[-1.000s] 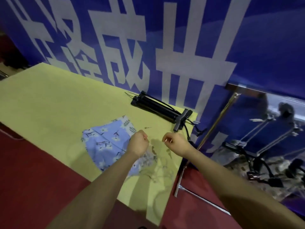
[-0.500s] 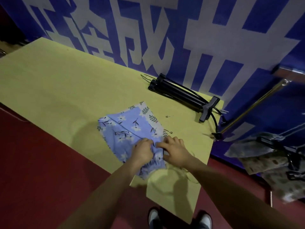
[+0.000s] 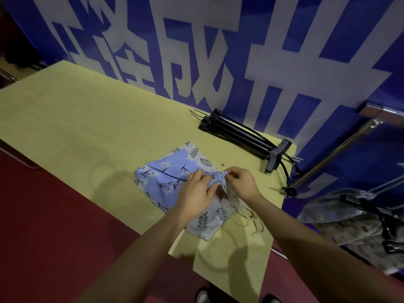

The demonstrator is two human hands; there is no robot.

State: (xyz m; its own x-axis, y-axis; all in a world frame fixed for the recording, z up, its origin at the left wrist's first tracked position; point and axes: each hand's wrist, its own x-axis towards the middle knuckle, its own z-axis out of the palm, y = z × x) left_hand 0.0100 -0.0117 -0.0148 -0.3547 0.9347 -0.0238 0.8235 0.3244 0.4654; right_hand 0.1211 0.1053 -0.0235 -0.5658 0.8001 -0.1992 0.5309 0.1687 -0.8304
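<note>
Two hands [image 3: 195,193] [image 3: 239,182] on gathered floral cloth [image 3: 162,173]

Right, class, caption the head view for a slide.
Left hand and right hand pinch the gathered edge of a blue floral cloth on a yellow table.

Dim, blue-tinged light from overhead. Soft, doubled shadows lie along the near edge of the pale yellow wooden table [image 3: 87,119]. Wide-angle distortion bows its edges; the blue flower-printed cloth [image 3: 161,173] on it looks slightly soft.
</note>
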